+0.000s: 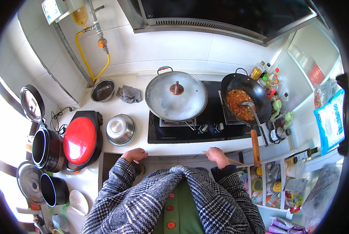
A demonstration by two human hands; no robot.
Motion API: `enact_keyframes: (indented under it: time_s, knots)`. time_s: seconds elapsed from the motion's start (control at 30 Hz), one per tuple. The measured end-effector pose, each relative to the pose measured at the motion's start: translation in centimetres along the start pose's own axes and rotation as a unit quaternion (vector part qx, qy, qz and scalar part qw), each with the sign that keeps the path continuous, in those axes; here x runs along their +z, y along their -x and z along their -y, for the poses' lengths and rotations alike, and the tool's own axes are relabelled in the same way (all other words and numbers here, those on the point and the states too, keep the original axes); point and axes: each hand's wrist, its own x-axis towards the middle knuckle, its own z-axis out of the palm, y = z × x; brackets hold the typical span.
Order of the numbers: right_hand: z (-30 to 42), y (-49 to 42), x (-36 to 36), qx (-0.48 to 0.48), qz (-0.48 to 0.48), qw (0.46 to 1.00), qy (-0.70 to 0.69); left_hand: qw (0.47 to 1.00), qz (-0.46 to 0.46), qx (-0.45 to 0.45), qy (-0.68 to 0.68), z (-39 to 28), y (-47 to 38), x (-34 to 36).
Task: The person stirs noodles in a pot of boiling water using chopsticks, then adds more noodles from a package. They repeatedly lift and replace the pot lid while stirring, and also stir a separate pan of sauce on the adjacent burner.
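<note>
Near the counter's front edge, left of the gas stove, is my left hand [135, 155], fingers loosely curled with nothing visible in them. My right hand [217, 157] is closed around wooden chopsticks [235, 161] in front of the stove. A large pan with a steamed-up glass lid [174, 105] covers the left burner. On the right burner stands a black wok [260, 102] holding a red stew with pieces in it [239, 98]; a metal spatula [252, 106] rests in the stew, its handle over the wok's rim beside the wooden wok handle [255, 146].
An upturned steel bowl [120, 130], a grey cloth [129, 94] and a metal bowl [103, 90] lie left of the stove. Further left are a red electric griddle [80, 140] and an open cooker [47, 149]. Bottles [257, 71] line the right wall above a rack [265, 187].
</note>
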Motion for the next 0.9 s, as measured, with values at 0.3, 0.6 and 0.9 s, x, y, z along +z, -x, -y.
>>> enact_keyframes:
  time_s: [0.3,0.6,0.9]
  knots:
    - [0.10,-0.10,-0.02,0.006,0.002,1.000,-0.003,1.000,-0.003,0.015,-0.012,-0.09,0.49,0.08]
    - [0.17,0.10,-0.09,0.002,0.004,1.000,0.004,1.000,-0.006,0.010,-0.004,0.31,0.34,0.01]
    - [0.27,0.12,-0.06,0.006,0.003,1.000,0.010,0.999,-0.013,0.025,-0.018,0.10,0.45,-0.06]
